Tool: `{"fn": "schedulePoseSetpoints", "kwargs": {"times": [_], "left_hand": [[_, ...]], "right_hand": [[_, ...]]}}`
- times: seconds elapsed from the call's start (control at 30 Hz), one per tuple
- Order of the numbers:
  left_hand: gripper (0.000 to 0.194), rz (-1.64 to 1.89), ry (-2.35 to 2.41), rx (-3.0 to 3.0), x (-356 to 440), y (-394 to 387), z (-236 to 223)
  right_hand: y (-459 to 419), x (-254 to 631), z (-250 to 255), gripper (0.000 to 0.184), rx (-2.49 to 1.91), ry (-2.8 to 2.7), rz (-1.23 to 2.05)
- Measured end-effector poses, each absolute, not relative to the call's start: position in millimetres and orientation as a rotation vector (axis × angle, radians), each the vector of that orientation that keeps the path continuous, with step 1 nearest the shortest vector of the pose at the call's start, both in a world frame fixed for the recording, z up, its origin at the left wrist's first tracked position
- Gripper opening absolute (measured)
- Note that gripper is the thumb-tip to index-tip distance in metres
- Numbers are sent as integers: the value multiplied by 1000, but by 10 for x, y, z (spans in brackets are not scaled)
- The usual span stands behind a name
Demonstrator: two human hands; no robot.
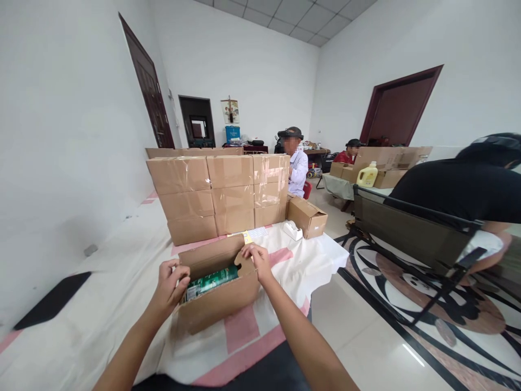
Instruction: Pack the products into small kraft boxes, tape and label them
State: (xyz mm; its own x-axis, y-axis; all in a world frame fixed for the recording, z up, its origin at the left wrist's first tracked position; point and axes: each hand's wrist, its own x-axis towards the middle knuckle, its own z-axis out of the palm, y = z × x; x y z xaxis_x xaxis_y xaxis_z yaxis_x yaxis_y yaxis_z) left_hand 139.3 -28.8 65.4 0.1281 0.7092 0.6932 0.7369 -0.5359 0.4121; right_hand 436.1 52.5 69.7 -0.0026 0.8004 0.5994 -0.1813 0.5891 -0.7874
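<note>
An open cardboard box [222,305] rests on the cloth-covered table in front of me. Inside it lies a green printed item [212,281], long and rounded like a bottle or can; the box's front wall hides its lower part. My left hand [173,282] has its fingers curled at the left end of the box, gripping the edge there. At the far right corner, my right hand [256,258] pinches the box's rim beside a notched end flap [241,262].
Behind the box stands a wall of stacked taped cartons [232,195]. Another carton [308,217] and a white tape dispenser [293,231] are to its right. A black flat object [55,298] lies at left. A person in black [456,184] sits on a folding chair [415,231] at right.
</note>
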Motion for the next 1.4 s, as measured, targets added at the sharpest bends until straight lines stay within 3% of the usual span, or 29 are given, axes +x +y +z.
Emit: {"fn": "schedulePoseSetpoints", "kwargs": {"times": [0.17, 0.37, 0.57, 0.8, 0.97, 1.07, 1.13, 1.27, 1.4], "left_hand": [[58, -1455, -1417, -2267, 1350, -173, 501], [54, -1579, -1445, -2218, 1516, -192, 590], [47, -1733, -1519, -2115, 1650, -116, 764], [34, -1574, -1736, -2240, 1567, -78, 737], [80, -1750, -2053, -2100, 1551, -114, 807], [63, -2014, -2045, -2151, 1565, -174, 975], [52, -1884, -2006, -2207, 1616, -242, 1090], [48, -950, -1896, -2385, 1917, -445, 1196], [63, -465, -1749, -2226, 2268, -602, 1151]], "right_hand": [[363, 4574, 575, 30, -700, -1236, 689], [-18, 4509, 221, 51, -581, -1320, 820], [-120, 4335, 246, 36, -685, -1223, 811], [-119, 4209, 400, 34, -787, -1147, 752], [-141, 4149, 368, 46, -941, -1012, 644], [-138, 4135, 347, 52, -991, -996, 654], [-125, 4128, 357, 50, -1001, -1008, 649], [-103, 4094, 402, 48, -1021, -986, 645], [-125, 4057, 383, 40, -1026, -988, 633]]}}
